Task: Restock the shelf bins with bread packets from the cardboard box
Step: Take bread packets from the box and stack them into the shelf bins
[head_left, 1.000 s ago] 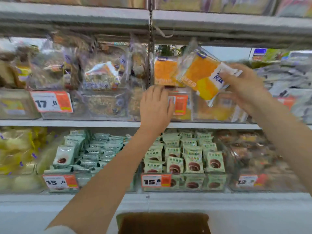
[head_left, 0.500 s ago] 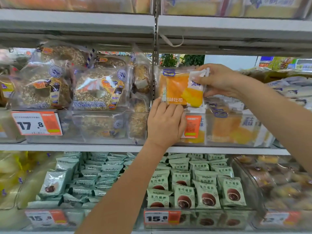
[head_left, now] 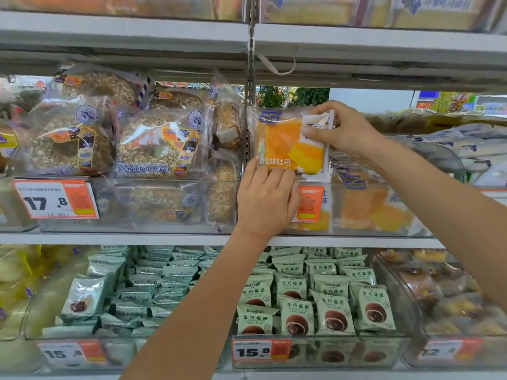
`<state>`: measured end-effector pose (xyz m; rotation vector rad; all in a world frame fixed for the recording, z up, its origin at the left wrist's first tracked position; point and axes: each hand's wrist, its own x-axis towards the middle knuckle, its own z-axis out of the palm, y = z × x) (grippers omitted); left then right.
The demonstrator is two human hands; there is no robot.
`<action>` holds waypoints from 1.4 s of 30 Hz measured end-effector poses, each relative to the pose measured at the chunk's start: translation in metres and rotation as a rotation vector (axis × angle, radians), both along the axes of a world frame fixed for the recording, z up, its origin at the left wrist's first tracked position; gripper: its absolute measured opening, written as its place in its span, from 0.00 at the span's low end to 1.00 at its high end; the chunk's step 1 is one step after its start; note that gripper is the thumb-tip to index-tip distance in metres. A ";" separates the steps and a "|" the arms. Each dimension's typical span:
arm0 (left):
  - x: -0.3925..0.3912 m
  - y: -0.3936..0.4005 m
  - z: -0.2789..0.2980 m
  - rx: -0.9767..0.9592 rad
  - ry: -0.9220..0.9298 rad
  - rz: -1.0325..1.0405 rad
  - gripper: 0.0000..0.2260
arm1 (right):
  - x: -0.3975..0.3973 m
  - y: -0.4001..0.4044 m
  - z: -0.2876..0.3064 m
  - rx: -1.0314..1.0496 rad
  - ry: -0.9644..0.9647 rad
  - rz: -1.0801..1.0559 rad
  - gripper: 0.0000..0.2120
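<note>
Since earlier frame: toast packet [head_left: 288, 144] lowered from tilted, mid-air to upright at front of clear bin [head_left: 378, 231]. Right hand [head_left: 345, 130] pinches packet's upper right corner, thumb in front. Left hand [head_left: 267, 198], fingers straight, presses bottom edge at bin rim. Packet sits above left hand, left of right hand. Film glossy, crinkly; loaf soft, squarish. Judgement: seating downward next.

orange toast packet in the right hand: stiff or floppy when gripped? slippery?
Probably soft: the orange toast packet is a sliced loaf in loose film, so it would likely squash under a firm grip. The right hand pinches only its top corner, which suggests it is light. The glossy wrapper looks slippery; the left hand steadies the lower edge.
</note>
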<state>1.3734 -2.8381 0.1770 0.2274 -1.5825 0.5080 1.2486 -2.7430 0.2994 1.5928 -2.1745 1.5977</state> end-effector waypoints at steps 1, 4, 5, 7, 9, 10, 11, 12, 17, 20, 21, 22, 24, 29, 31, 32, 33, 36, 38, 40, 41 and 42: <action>0.000 0.000 0.000 0.003 -0.003 -0.004 0.17 | 0.001 0.003 -0.001 -0.010 0.030 -0.026 0.21; 0.000 0.000 0.000 0.012 -0.011 -0.015 0.15 | 0.007 0.014 -0.009 -0.095 0.021 -0.132 0.31; 0.000 0.000 0.001 0.012 -0.008 -0.016 0.14 | 0.008 0.017 -0.014 -0.094 0.040 -0.163 0.33; 0.000 0.000 0.001 0.013 0.000 -0.022 0.14 | 0.008 0.022 -0.021 -0.010 0.092 -0.193 0.36; 0.000 0.000 0.001 0.014 0.005 -0.023 0.13 | 0.007 0.025 -0.024 0.099 0.103 -0.195 0.36; 0.000 0.001 0.001 0.015 0.004 -0.023 0.13 | 0.007 0.025 -0.025 0.126 0.099 -0.189 0.35; 0.000 0.001 0.001 0.016 0.003 -0.022 0.13 | 0.007 0.024 -0.024 0.129 0.096 -0.178 0.34; 0.000 0.001 0.001 0.017 0.004 -0.021 0.14 | 0.007 0.023 -0.021 0.112 0.096 -0.168 0.33; 0.000 0.002 0.001 0.018 0.001 -0.007 0.15 | 0.009 0.014 -0.005 0.035 0.102 -0.119 0.29; 0.000 0.001 0.001 0.029 -0.003 0.006 0.14 | 0.007 0.004 -0.008 0.082 0.040 -0.146 0.26; 0.000 0.001 0.001 0.031 -0.002 0.008 0.14 | 0.006 0.001 -0.010 0.094 0.005 -0.155 0.25; 0.000 0.001 0.001 0.032 -0.001 0.009 0.13 | 0.005 0.000 -0.013 0.106 -0.012 -0.165 0.24; 0.000 0.001 0.001 0.031 0.000 0.010 0.14 | 0.003 0.000 -0.016 0.130 0.001 -0.198 0.20; 0.000 0.002 0.001 0.031 0.006 0.017 0.15 | 0.001 0.002 -0.017 0.170 -0.022 -0.268 0.23; 0.000 0.002 0.000 0.033 0.006 0.018 0.15 | 0.003 0.005 -0.016 0.207 0.040 -0.267 0.21; 0.000 0.002 0.000 0.035 0.001 0.019 0.15 | 0.004 0.006 -0.016 0.226 0.089 -0.269 0.18; 0.001 0.001 0.000 0.041 -0.009 0.020 0.15 | 0.006 0.008 -0.016 0.237 0.127 -0.276 0.17; 0.004 0.004 0.002 0.077 -0.066 0.033 0.15 | 0.011 0.015 -0.018 0.242 0.111 -0.294 0.27; 0.008 0.007 0.004 0.101 -0.133 0.042 0.16 | 0.014 0.023 -0.019 0.217 0.099 -0.289 0.31; 0.014 0.009 0.005 0.137 -0.205 0.041 0.16 | 0.016 0.032 -0.021 0.179 0.133 -0.315 0.32; 0.017 0.011 0.006 0.159 -0.235 0.039 0.16 | 0.017 0.036 -0.021 0.154 0.145 -0.331 0.32; 0.021 0.013 0.007 0.180 -0.264 0.042 0.16 | 0.019 0.039 -0.022 0.135 0.142 -0.338 0.31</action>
